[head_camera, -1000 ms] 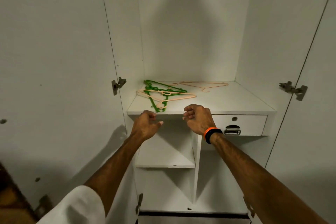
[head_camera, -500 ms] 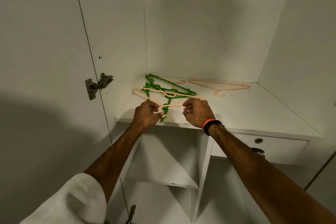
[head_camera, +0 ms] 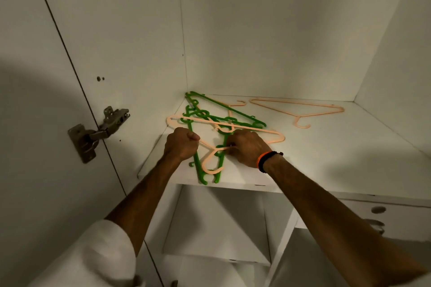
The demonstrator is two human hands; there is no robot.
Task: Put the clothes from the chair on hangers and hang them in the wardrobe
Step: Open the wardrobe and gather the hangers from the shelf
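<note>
While the left hand (head_camera: 181,147) grips the peach hanger (head_camera: 211,147), the right hand (head_camera: 247,148) pinches its neck.

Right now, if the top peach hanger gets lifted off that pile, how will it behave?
The peach hanger looks thin and plastic, so probably light and slightly springy. It lies across the green hangers, whose notches and hooks may snag it. The left hand and right hand both grip it.

Wardrobe shelf (head_camera: 326,151): plain white, as are walls and door. Tangled green hangers (head_camera: 224,119) at left; peach hanger (head_camera: 233,127) across them; second peach hanger (head_camera: 300,109) far right. Right wrist: orange and black bands (head_camera: 264,161). Left sleeve (head_camera: 93,256): white. Door hinge (head_camera: 98,133): silver-grey.
</note>
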